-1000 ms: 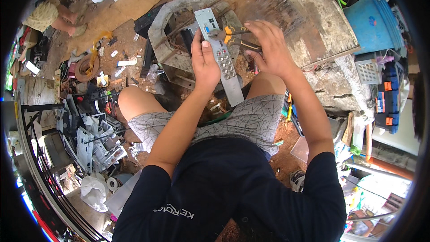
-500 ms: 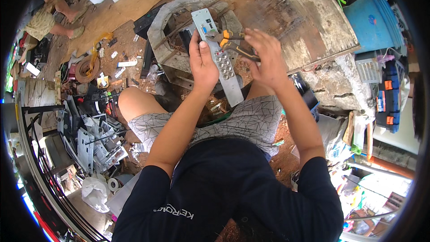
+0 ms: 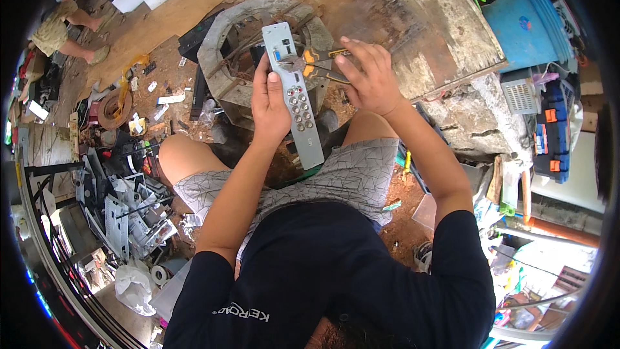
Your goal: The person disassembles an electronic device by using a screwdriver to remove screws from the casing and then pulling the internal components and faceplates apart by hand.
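A long silver-grey metal connector panel point(image 3: 310, 145) stands nearly upright in the picture above my lap. My left hand point(image 3: 271, 108) is closed on its left edge, the thumb lying on its face. Along the panel sit a blue socket near the top, dark port openings and several round metal jacks lower down. My right hand point(image 3: 374, 81) holds pliers point(image 3: 310, 58) with orange and black handles, its fingers rather straight over them. The jaws meet the panel just below the blue socket; whether they grip a part there is too small to tell.
An octagonal concrete ring point(image 3: 216, 58) lies beyond my hands. To its right is a worn wooden board point(image 3: 455, 32), with a blue tub point(image 3: 526, 26) past it. Metal scrap point(image 3: 119, 220) is heaped left of my legs. Another person's legs point(image 3: 81, 39) show at the far left.
The panel has turned slightly more upright, and its lower end has swung left. Both hands and the pliers have moved a little left with it, the jaws staying near the blue socket.
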`<state>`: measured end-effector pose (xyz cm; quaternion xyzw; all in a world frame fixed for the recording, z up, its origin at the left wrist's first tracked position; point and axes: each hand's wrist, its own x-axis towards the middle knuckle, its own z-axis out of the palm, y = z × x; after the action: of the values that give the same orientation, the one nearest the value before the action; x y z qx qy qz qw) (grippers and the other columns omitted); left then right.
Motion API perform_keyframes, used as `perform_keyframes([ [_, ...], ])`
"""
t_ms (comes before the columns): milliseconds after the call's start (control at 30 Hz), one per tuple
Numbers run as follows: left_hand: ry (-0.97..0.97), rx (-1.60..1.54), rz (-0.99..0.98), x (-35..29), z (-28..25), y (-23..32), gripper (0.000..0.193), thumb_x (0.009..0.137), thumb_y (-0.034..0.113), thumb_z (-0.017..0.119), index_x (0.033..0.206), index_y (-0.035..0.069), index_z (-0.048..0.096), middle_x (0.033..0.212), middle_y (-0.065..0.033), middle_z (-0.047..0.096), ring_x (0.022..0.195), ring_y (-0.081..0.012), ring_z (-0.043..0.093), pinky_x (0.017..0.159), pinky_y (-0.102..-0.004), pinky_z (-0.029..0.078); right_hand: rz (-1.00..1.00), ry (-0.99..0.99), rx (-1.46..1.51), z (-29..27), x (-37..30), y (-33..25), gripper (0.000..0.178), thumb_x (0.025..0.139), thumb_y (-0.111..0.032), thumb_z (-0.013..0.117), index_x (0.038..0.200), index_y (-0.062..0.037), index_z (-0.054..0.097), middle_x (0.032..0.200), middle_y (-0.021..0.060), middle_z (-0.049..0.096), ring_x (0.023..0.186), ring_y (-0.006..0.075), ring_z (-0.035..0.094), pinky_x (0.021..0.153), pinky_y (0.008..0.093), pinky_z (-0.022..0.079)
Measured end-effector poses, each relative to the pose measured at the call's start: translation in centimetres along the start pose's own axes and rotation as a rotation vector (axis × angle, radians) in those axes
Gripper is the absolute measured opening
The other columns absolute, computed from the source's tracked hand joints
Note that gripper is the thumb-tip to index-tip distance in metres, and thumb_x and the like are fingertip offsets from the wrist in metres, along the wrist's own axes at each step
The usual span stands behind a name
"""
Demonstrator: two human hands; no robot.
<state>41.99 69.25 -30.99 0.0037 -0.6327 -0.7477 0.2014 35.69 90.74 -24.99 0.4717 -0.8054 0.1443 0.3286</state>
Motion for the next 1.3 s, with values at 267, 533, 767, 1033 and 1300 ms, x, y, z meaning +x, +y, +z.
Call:
perform_keyframes([
  [267, -0.058, -0.092, -0.04, 0.2, 0.3, 0.6, 0.05, 0.109, 0.027, 0.037, 0.149, -0.004, 0.032, 0.131, -0.0137, 0.056, 0.114, -0.0162, 0.057, 0.096, -0.0312, 0.047, 0.018, -0.044, -0.021, -0.3, -0.3, 0.0, 0.068, 0.072, -0.01, 0.065, 0.138, -0.0178, 0.051, 0.141, 0.0144, 0.052, 0.12, 0.0319, 0.056, 0.1, 0.0478, 0.039],
  [533, -0.069, -0.121, -0.054, 0.0, 0.3, 0.7, 0.051, 0.109, 0.027, 0.038, 0.149, -0.005, 0.032, 0.133, -0.0145, 0.056, 0.115, -0.0173, 0.057, 0.098, -0.032, 0.047, -0.014, -0.053, 0.008, -0.5, 0.2, 0.4, 0.07, 0.067, -0.006, 0.067, 0.135, -0.0147, 0.053, 0.139, 0.0139, 0.054, 0.12, 0.0348, 0.055, 0.101, 0.0514, 0.04],
  [767, -0.056, -0.013, -0.068, 0.4, -0.5, 1.3, 0.053, 0.109, 0.03, 0.038, 0.148, -0.006, 0.033, 0.133, -0.0139, 0.055, 0.116, -0.0165, 0.056, 0.099, -0.0315, 0.045, -0.106, -0.035, -0.016, -0.1, 4.4, 4.6, 0.071, 0.074, 0.001, 0.064, 0.141, -0.0181, 0.05, 0.107, 0.0104, 0.057, 0.104, 0.0297, 0.059, 0.09, 0.0392, 0.048],
  [1033, 0.12, -0.038, -0.155, 2.6, -1.8, 1.2, 0.049, 0.108, 0.029, 0.041, 0.147, -0.003, 0.039, 0.123, -0.0077, 0.061, 0.103, -0.0104, 0.059, 0.089, -0.0268, 0.049, 0.878, -0.376, 0.319, 9.8, -0.3, 5.6, 0.07, 0.076, 0.0, 0.056, 0.144, -0.0093, 0.042, 0.109, 0.027, 0.066, 0.106, 0.044, 0.061, 0.087, 0.0509, 0.048],
  [1300, 0.105, -0.206, -0.266, 4.8, -2.8, 1.0, 0.047, 0.108, 0.027, 0.044, 0.145, -0.002, 0.041, 0.122, -0.0076, 0.061, 0.105, -0.0113, 0.058, 0.09, -0.0283, 0.048, 0.793, -0.415, -0.073, 18.4, -2.3, 7.1, 0.06, 0.081, -0.006, 0.062, 0.139, -0.0079, 0.05, 0.127, 0.0178, 0.062, 0.118, 0.0377, 0.056, 0.1, 0.0459, 0.044],
])
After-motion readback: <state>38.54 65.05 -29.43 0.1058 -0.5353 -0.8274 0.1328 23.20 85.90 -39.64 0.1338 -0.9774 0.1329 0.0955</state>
